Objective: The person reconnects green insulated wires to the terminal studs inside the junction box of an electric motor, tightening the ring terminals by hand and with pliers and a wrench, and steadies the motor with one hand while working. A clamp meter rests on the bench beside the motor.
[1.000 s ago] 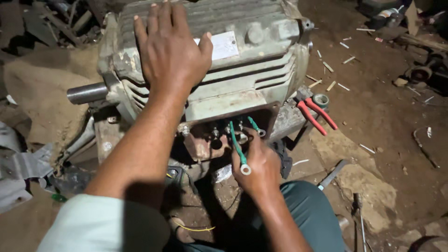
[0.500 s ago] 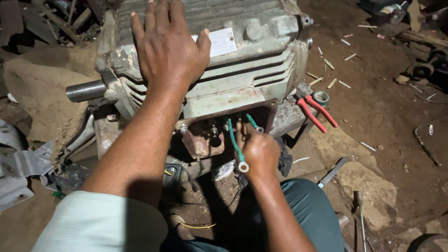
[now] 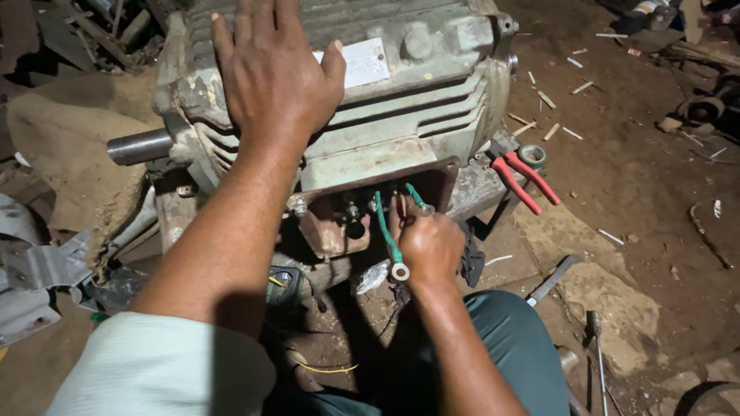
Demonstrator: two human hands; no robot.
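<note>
1. Since the earlier frames, little has shifted in the head view: the left hand stays flat on the motor, while the right hand has pressed slightly closer into the open terminal box.
2. Left hand: fully open, fingers spread, palm down on the ribbed top of the electric motor; it grips nothing.
3. Right hand: curled into a loose fist at the terminal box, closed around green-sleeved wires; what else it grips cannot be told.
4. One green wire hangs down beside the knuckles and ends in a round metal ring lug; a second green lead runs up toward the box.
5. Motor: lying on its side on the dirt floor, cast housing with horizontal cooling fins, worn pale-green paint, a white rectangular nameplate, and a smooth steel shaft projecting left.
6. Terminal box: rusty brown inside, with small studs showing.
7. Red-handled pliers lie just right of the motor, beside a small roll of tape.
</note>
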